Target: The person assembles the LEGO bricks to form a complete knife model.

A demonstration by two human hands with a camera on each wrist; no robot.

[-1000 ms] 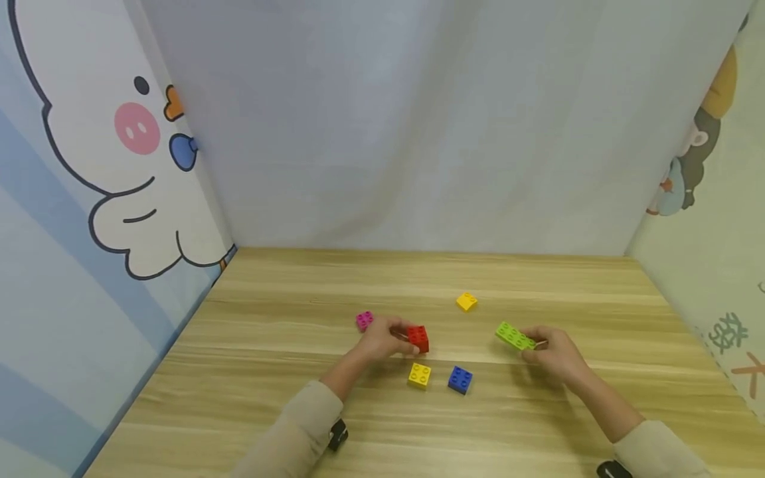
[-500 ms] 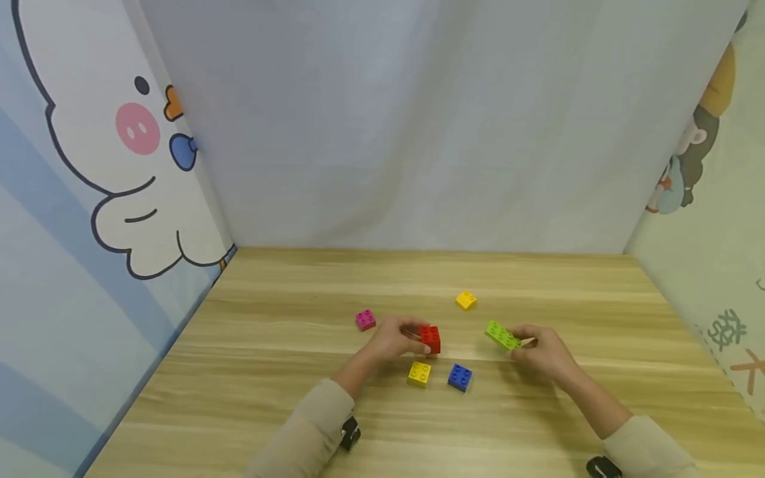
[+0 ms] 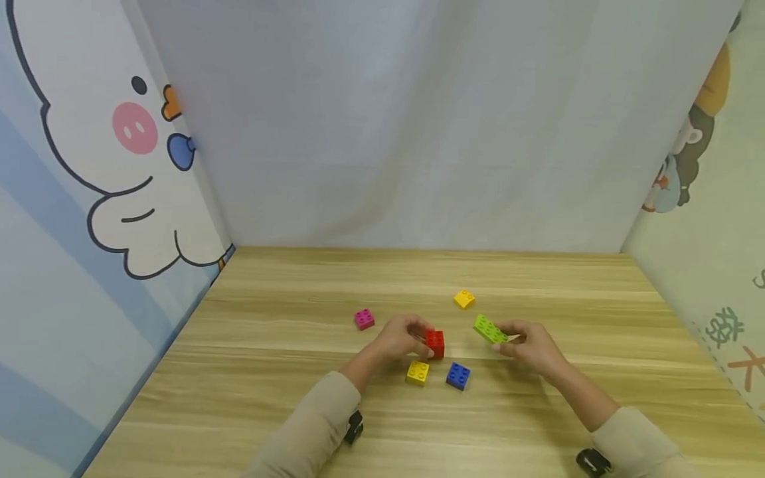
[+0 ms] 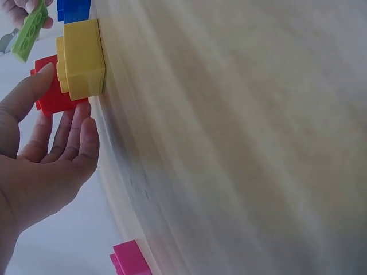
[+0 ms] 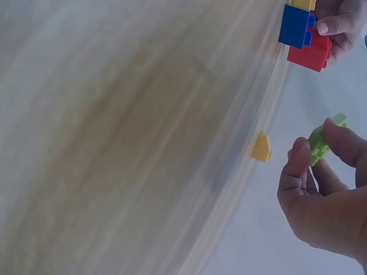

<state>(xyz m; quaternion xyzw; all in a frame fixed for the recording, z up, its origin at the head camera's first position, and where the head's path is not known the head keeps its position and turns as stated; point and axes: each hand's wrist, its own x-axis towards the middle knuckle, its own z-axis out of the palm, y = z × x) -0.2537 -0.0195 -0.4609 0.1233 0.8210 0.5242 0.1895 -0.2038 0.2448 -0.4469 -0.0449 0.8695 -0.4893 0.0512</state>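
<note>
My left hand [image 3: 402, 337] grips a red toy building brick [image 3: 435, 344] between thumb and fingers, close over the table, its studs facing up. In the left wrist view the thumb lies along one side of the red brick [image 4: 54, 94]. Opposite it, my right hand [image 3: 534, 345] pinches one end of a long lime-green brick [image 3: 490, 329], which is held slanted above the wood with its studs showing. A yellow square brick [image 3: 418, 373] and a blue square brick [image 3: 458, 376] sit just in front of the red one.
Behind the hands lies a small yellow sloped brick [image 3: 464, 299]. A magenta brick [image 3: 364, 319] rests left of the left hand. The wooden table [image 3: 287, 279] meets a pale curtain [image 3: 418, 133] at the back, with printed cartoon panels on both sides.
My left hand has carried the red brick to the right, and my right hand has brought the green brick left, narrowing the gap between them. The loose bricks stay in place.
</note>
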